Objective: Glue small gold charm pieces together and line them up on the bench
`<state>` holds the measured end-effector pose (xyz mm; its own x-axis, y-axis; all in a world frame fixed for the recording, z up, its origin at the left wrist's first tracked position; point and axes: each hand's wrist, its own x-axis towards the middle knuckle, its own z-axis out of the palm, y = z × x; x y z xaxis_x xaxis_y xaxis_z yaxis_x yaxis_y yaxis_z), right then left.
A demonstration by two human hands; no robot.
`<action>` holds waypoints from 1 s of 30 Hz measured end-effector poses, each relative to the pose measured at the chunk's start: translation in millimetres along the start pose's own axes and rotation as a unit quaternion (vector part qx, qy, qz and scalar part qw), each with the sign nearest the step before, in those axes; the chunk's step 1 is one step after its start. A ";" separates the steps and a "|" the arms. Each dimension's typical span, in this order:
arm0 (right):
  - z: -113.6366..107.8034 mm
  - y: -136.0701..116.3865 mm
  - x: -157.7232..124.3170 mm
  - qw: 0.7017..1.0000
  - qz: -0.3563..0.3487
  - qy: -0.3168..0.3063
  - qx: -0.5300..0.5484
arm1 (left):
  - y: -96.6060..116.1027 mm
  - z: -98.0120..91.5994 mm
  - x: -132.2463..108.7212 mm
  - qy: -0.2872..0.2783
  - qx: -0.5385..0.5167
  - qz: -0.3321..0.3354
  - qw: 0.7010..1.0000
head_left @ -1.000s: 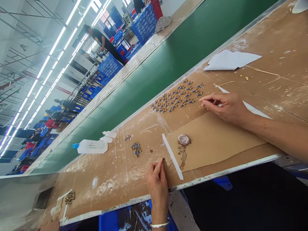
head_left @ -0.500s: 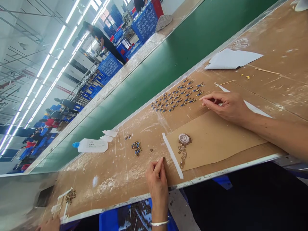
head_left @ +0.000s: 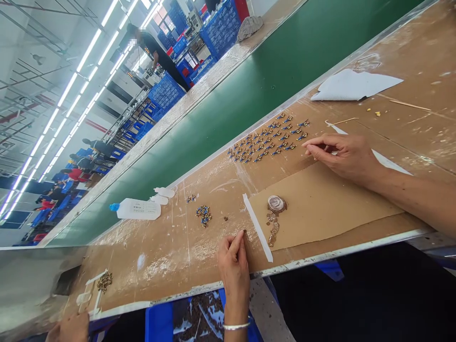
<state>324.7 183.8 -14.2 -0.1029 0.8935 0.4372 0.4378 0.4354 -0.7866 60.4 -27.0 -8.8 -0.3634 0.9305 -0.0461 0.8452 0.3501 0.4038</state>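
Blue and gold, the small pieces stand in loose rows on the brown tabletop, between the green belt and the right hand, whose fingertips I have just beside the nearest ones. Thumb and forefinger there come together, but from my end I cannot tell whether anything sits between them. My left hand, a bangle at its wrist, rests near the front edge with its fingers drawn into a pinch; a dark speck shows at the tips, and I cannot make out whether they grasp it. Between the two hands I see a round disc on a tan sheet, with a glossy trail running from it toward the front edge. A tight heap of similar pieces lies left of the disc, near a blue-capped bottle.
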 end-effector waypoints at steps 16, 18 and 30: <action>3.7 5.2 -0.1 1.000 -0.004 0.015 -0.001 | -43.3 -11.2 29.8 0.250 -0.158 -0.098 0.950; 4.0 6.4 0.2 1.000 0.002 0.014 -0.008 | -59.2 -19.1 43.3 0.260 -0.173 -0.109 0.944; 5.2 7.6 0.7 1.000 0.016 0.012 -0.017 | -207.7 -209.7 -14.9 0.353 -0.334 -0.195 0.852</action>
<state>323.3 188.4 -22.1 -0.0667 0.9036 0.4231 0.4709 0.4024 -0.7851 -191.9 -136.2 99.6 -0.9096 0.3790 0.1703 0.2808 0.2587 0.9242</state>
